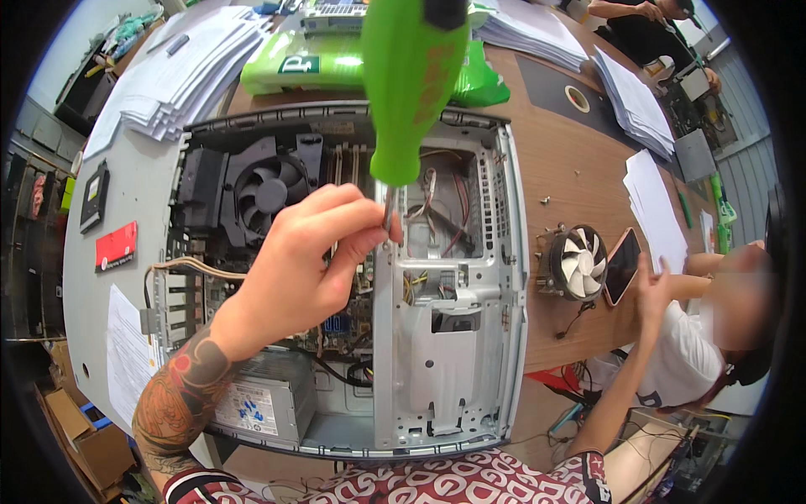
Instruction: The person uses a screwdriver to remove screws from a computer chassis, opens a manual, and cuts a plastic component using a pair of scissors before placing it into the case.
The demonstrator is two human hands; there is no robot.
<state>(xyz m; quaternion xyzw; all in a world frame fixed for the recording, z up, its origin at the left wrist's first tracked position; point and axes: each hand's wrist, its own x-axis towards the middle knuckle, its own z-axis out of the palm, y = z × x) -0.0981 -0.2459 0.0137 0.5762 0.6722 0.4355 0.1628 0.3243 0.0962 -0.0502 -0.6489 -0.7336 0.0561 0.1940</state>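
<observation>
Grey metal case (387,336) holds a black fan (270,194); left hand (312,254) pinches a green screwdriver (410,97), seemingly by its shaft (389,202).

The long bright green screwdriver (407,101) runs past the top edge, its upper end cut off and its metal tip hidden behind the fingers of the left hand (306,252). That hand and its tattooed forearm cover part of the inside of the open grey metal computer case (389,336). The right hand (651,294) overlaps another hand; whether it grips anything cannot be told. The white-shirted co-worker's head (743,294) is blurred. Fine print on the white rectangular label (238,400) is too small to read.
</observation>
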